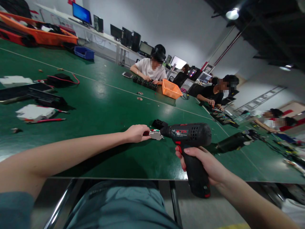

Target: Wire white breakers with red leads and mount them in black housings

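Observation:
My right hand point(200, 159) is wrapped round the grip of a black cordless drill point(192, 133), a finger by its red trigger. The drill points left, and its front end meets or overlaps a small white module point(156, 135) with green and red bits on top. My left hand point(137, 133) pinches the left side of that module against the table. Just behind it lies a black block point(159, 123). Whether the drill's tip touches a screw is too small to make out.
On the left of the green table point(105, 105) lie a white module with red leads point(35, 113) and dark cases. An orange basket point(171, 89) stands near a co-worker point(152, 68) opposite. A dark cylindrical object point(233, 143) lies right of the drill. The near table edge runs below my forearms.

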A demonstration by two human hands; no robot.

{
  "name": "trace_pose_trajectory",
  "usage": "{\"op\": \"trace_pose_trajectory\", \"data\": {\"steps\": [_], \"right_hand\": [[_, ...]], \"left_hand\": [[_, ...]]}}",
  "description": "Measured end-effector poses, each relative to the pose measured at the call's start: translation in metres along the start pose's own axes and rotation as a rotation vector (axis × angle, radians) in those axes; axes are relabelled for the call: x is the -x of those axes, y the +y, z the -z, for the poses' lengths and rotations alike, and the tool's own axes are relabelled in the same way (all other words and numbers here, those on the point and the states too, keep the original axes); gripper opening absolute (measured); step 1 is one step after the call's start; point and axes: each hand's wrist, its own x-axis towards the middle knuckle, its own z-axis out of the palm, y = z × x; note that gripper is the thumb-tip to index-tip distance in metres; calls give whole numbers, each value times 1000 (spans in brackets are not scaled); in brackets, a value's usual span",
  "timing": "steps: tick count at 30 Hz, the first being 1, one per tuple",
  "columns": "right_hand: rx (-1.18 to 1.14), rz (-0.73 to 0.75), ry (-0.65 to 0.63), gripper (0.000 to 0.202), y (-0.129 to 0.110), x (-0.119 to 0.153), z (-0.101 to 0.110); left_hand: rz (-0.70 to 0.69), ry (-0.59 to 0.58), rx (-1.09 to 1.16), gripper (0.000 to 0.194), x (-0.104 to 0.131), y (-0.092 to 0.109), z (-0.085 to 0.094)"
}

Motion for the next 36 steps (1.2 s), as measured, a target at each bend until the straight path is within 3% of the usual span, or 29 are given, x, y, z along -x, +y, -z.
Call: {"op": "trace_pose_trajectory", "data": {"steps": [12, 27, 36], "right_hand": [[-43, -24, 27, 27, -2, 3, -3], [-7, -32, 24, 34, 1, 2, 0], [-7, -5, 4, 29, -3, 2, -2]], "left_hand": [[-32, -9, -27, 36, 1, 0, 0], [-22, -6, -28, 37, 0, -1, -1], [-30, 1, -34, 35, 1, -2, -2]]}}
